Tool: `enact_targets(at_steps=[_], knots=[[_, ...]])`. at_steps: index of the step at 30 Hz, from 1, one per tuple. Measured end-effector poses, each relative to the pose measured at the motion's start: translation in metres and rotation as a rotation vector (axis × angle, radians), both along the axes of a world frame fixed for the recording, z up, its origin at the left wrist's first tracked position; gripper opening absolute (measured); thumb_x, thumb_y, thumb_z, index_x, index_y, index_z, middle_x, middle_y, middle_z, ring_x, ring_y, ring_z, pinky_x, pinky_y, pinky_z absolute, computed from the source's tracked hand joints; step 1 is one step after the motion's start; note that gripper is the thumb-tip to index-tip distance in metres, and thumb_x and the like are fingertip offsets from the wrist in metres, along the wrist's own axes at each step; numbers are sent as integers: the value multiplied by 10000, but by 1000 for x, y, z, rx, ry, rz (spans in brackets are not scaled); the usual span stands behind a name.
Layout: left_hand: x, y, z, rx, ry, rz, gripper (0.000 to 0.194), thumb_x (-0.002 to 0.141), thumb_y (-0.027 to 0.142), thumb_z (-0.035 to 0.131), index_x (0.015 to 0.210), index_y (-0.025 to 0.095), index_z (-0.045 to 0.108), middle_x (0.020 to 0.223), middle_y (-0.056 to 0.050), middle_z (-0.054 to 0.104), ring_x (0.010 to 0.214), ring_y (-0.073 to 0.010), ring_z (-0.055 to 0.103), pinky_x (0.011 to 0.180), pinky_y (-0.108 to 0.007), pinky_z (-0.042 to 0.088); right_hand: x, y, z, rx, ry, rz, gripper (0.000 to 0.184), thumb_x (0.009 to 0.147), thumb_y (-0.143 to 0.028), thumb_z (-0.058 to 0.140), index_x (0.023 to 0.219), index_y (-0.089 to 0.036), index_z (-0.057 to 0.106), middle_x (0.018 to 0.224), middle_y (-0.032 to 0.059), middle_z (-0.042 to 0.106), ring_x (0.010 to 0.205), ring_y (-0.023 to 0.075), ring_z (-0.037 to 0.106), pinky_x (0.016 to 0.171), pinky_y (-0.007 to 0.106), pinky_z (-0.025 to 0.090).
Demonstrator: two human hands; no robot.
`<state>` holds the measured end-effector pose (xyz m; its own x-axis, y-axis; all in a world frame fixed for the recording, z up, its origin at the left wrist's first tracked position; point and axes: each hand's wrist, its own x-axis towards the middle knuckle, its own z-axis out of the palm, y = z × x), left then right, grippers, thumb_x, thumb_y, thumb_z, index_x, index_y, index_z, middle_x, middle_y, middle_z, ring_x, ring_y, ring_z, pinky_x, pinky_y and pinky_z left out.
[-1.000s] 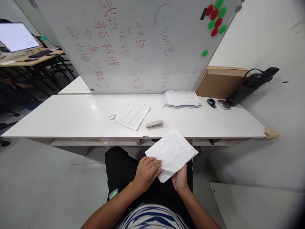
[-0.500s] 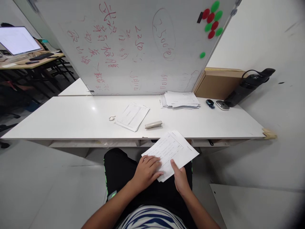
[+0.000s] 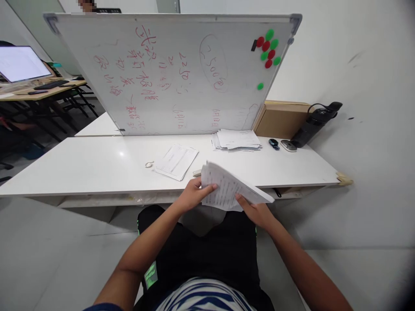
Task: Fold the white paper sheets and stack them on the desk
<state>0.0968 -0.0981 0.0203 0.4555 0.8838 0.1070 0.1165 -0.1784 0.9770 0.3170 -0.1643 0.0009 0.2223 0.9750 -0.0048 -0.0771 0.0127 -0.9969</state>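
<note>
Between my two hands I hold a small stack of printed sheets [image 3: 223, 185], tilted up above the front edge of the desk. My left hand [image 3: 194, 194] grips its left side, thumb across the front sheet. With the thumb on its face, my right hand [image 3: 254, 209] pinches the lower right part. Behind the sheets a stapler [image 3: 196, 173] is mostly hidden, only its left end showing. Left of it lies another small pile of printed sheets [image 3: 177, 162] on the white desk [image 3: 97, 166]. A small whitish ring-like item [image 3: 149, 164] rests beside that pile.
A taller paper stack [image 3: 238, 139] lies against the whiteboard [image 3: 188, 103]. To the right are a dark watch-like item [image 3: 274, 143], a computer mouse [image 3: 288, 145], a cardboard box [image 3: 282, 123] and a black bottle [image 3: 314, 127]. A monitor [image 3: 22, 62] stands on another table at far left.
Both hands have lifted the sheets from over my lap up to the desk edge and tilted them upright. My left hand has gone from lying flat on them to gripping their side.
</note>
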Motion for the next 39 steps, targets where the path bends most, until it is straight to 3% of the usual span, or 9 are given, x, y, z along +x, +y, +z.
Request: enact_targets(at_steps=[3, 6, 12, 15, 18, 22, 24, 31, 39], knots=[[11, 13, 27, 117, -70, 161, 350, 789, 487, 651, 915, 164, 695, 941, -54, 714, 919, -247, 655, 777, -366, 545, -7, 28, 25, 155, -91, -34, 504, 622, -347, 812, 1092, -214, 684, 1071, 38, 696, 1206, 275, 520, 1080, 440, 336], [17, 28, 36, 123, -221, 235, 373, 752, 468, 694, 948, 151, 691, 949, -54, 708, 944, -249, 633, 818, -374, 511, -20, 53, 36, 254, -229, 7, 512, 743, -414, 712, 1199, -199, 623, 1189, 61, 648, 1253, 259, 480, 1078, 414, 343], [1, 52, -4, -212, -518, 227, 492, 649, 417, 788, 1017, 122, 649, 984, -105, 694, 957, -275, 626, 851, -406, 476, -39, 88, -2, 276, -495, 142, 459, 865, -496, 516, 1199, -197, 617, 1161, 86, 657, 1118, 274, 581, 968, 425, 451], [-9, 50, -18, -308, -533, 229, 579, 626, 402, 808, 1102, 139, 612, 1061, -133, 673, 1005, -299, 611, 850, -411, 472, -44, 95, -21, 277, -570, 250, 428, 871, -498, 490, 1117, -193, 662, 1096, 84, 680, 1036, 275, 617, 904, 413, 487], [-15, 42, -11, -264, -426, 273, 530, 660, 418, 782, 1074, 120, 636, 1057, -143, 674, 1035, -315, 594, 866, -415, 466, -50, 95, -20, 313, -551, 273, 406, 875, -484, 491, 1121, -207, 660, 1100, 67, 682, 1045, 262, 615, 908, 396, 486], [-16, 41, 11, -6, -270, 259, 428, 740, 457, 699, 995, 114, 673, 1022, -98, 684, 1020, -292, 588, 874, -398, 463, -60, 94, -6, 367, -453, 155, 469, 863, -459, 536, 1251, -200, 581, 1209, 74, 639, 1192, 247, 537, 1020, 384, 411], [-14, 47, 12, 82, -207, 242, 413, 757, 471, 672, 972, 118, 678, 983, -76, 689, 978, -274, 594, 849, -383, 470, -63, 95, -7, 363, -422, 129, 493, 864, -456, 538, 1283, -197, 554, 1255, 78, 612, 1215, 239, 523, 1036, 378, 398], [-7, 58, -17, -120, -240, 323, 427, 733, 443, 665, 990, 102, 677, 993, -101, 695, 984, -283, 603, 847, -402, 474, -57, 99, -35, 180, -614, 115, 479, 832, -472, 566, 1223, -199, 611, 1189, 90, 652, 1182, 278, 556, 1008, 412, 417], [-3, 57, -33, -93, -171, 290, 466, 781, 492, 623, 1024, 97, 667, 1059, -122, 682, 1019, -290, 599, 856, -391, 475, -49, 101, -42, 102, -622, 120, 493, 844, -540, 525, 1207, -222, 624, 1184, 72, 659, 1144, 284, 582, 951, 402, 457]])
